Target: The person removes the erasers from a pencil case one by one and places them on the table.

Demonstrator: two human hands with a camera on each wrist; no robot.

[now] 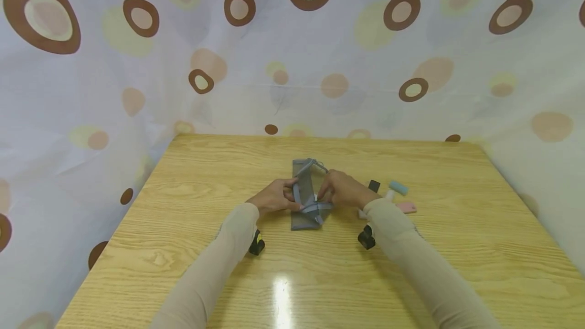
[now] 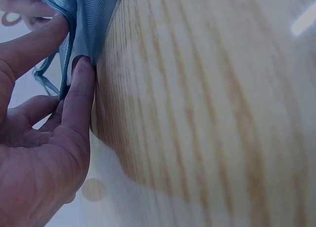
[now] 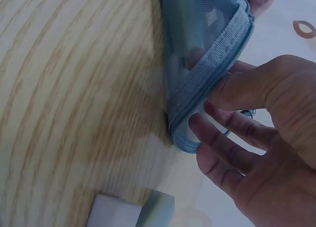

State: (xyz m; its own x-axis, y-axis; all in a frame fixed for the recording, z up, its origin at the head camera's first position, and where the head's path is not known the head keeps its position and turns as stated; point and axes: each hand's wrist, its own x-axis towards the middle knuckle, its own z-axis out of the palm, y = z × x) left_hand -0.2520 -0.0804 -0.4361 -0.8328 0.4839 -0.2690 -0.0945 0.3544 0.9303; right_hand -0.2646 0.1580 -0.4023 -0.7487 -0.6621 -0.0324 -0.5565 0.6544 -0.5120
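A grey-blue mesh zipper pouch [image 1: 305, 187] is at the middle of the wooden table, its mouth spread apart. My left hand [image 1: 275, 196] pinches the pouch's left edge between thumb and fingers; the left wrist view shows the fingers [image 2: 81, 84] against the mesh. At the opening is my right hand [image 1: 340, 188], fingers bent. In the right wrist view, its thumb [image 3: 242, 91] lies along the zipper edge and its index finger goes behind the mesh. Whether these fingertips hold anything, I cannot tell. A small pale patch [image 3: 211, 17] shows through the mesh.
Right of the pouch, partly behind my right forearm, lie a black piece [image 1: 374, 186], a light blue roll-shaped piece [image 1: 398, 187], a white piece [image 1: 389, 195] and a pink piece [image 1: 407, 207]. A patterned curtain [image 1: 292, 105] borders the table's back and sides.
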